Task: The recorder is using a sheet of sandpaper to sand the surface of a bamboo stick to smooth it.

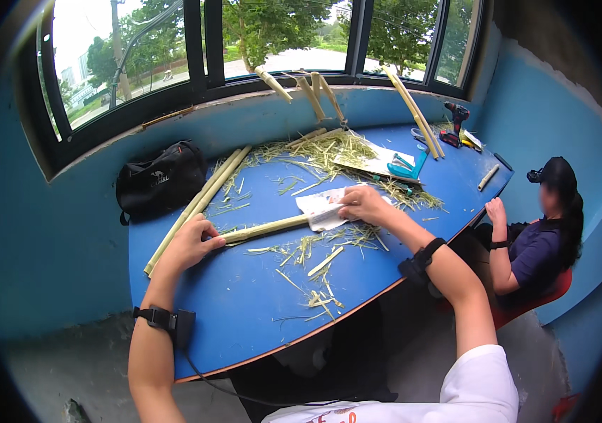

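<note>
Item: pale green bamboo stalk (267, 228), lying flat near the middle of the blue surface (244, 310), running from left hand (191, 243) to right hand (361, 204). Left hand: fingers curled over the stalk's near end, grip closed on it, apparently pinning it so it cannot roll. Right hand: pressed flat, fingers spread, on a folded sheet of white paper (322, 209) that lies over the stalk's far end; whether it clasps the stalk beneath cannot be told. Surroundings: loose shavings and strips (318, 271) scattered just in front of the stalk; two longer stalks (198, 204) lying diagonally to the left, close to the left hand; black bag (160, 180) beyond them by the wall; teal cutters (406, 168) and a red drill (456, 120) farther back. Further stalks (414, 109) lean on the window ledge. Seated person (540, 240) at the right edge, well apart.
</note>
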`<state>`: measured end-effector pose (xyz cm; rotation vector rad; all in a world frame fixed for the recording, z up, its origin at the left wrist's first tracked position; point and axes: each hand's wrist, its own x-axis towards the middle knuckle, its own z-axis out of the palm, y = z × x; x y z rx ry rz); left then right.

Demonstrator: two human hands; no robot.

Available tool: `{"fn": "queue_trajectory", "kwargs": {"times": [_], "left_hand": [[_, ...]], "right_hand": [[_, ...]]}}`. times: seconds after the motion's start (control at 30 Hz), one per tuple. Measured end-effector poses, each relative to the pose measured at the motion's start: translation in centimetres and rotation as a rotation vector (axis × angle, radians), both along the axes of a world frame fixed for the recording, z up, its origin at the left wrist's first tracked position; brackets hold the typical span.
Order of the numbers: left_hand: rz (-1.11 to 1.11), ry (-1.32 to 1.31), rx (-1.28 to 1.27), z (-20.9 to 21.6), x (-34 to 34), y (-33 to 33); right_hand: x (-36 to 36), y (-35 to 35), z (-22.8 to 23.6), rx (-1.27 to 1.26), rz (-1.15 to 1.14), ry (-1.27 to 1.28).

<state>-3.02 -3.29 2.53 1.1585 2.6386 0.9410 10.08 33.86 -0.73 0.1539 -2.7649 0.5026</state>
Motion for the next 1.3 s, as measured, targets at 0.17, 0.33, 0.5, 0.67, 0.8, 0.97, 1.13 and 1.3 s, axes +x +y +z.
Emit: {"fn": "queue_trajectory", "kwargs": {"times": [0.17, 0.33, 0.5, 0.67, 0.8, 0.97, 1.13, 1.3], "left_hand": [[-0.014, 0.009, 0.039, -1.0, -0.5, -0.3], [-0.003, -0.021, 0.067, -1.1, -0.8, -0.4], [0.000, -0.003, 0.042, -0.5, -0.7, -0.4], [0.006, 0.001, 0.035, -0.1, -0.2, -0.3], [0.013, -0.048, 0.054, 0.1, -0.1, -0.4], [-0.018, -0.017, 0.094, -0.8, -0.8, -0.3], [0.010, -0.057, 0.086, -0.4, -0.8, -0.8], [-0.013, -0.008, 0.061, -0.2, -0.8, -0.1]], "right_hand": [[-5.3, -9.7, 0.0, 0.102, 0.236, 0.088], [-4.2, -7.7, -0.1, 0.122, 0.176, 0.137], [1.0, 1.2, 1.1, -0.017, -0.083, -0.025], [0.9, 0.0, 1.6, -0.003, -0.061, -0.026], [-3.1, -6.7, 1.1, 0.146, 0.118, 0.109], [-5.0, -8.8, 0.4, 0.044, 0.232, 0.182], [-1.3, -2.9, 1.8, -0.067, -0.008, -0.068], [2.5, 3.5, 1.6, -0.117, -0.077, -0.050]]}}
